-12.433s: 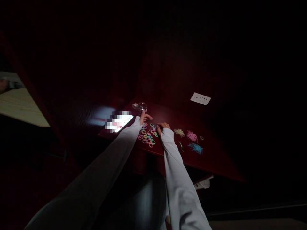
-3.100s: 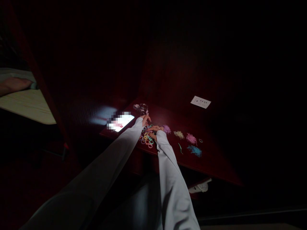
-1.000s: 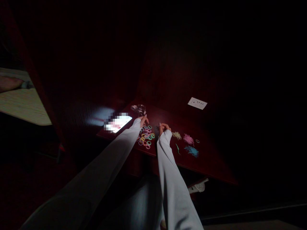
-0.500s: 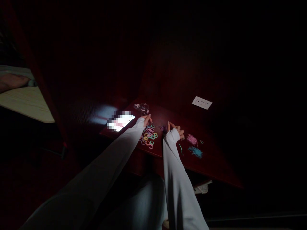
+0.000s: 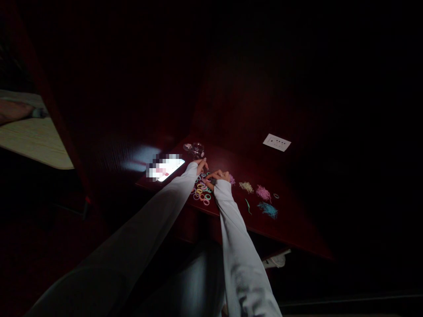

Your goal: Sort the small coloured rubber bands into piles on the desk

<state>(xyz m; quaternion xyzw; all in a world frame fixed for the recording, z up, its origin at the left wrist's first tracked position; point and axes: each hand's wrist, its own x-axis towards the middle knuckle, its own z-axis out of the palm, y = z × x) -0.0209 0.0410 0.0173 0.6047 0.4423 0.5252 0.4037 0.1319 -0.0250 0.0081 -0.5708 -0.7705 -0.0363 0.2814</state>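
A scatter of small coloured elastic rings (image 5: 201, 190) lies on a dark red table (image 5: 291, 224). My left hand (image 5: 200, 165) rests at the far edge of the scatter with its fingers curled. My right hand (image 5: 216, 177) reaches leftward over the rings, fingers extended towards them. To the right lie sorted heaps: a purple heap (image 5: 231, 179) just beside my right hand, a yellow heap (image 5: 246, 186), a pink heap (image 5: 263, 192) and a blue heap (image 5: 268, 209). Both arms wear pale long sleeves. The light is too dim to show what either hand holds.
A lit phone (image 5: 165, 167) lies left of my left hand. A small clear container (image 5: 195, 149) stands behind it. A green hook tool (image 5: 247, 205) lies near the heaps. A white socket plate (image 5: 276, 142) sits on the back wall. Another person's arm (image 5: 15, 112) rests on a pale table at far left.
My right hand has swung back left from beside the heaps to over the loose rings. The purple heap shows again beside it. My left hand has stayed in place.
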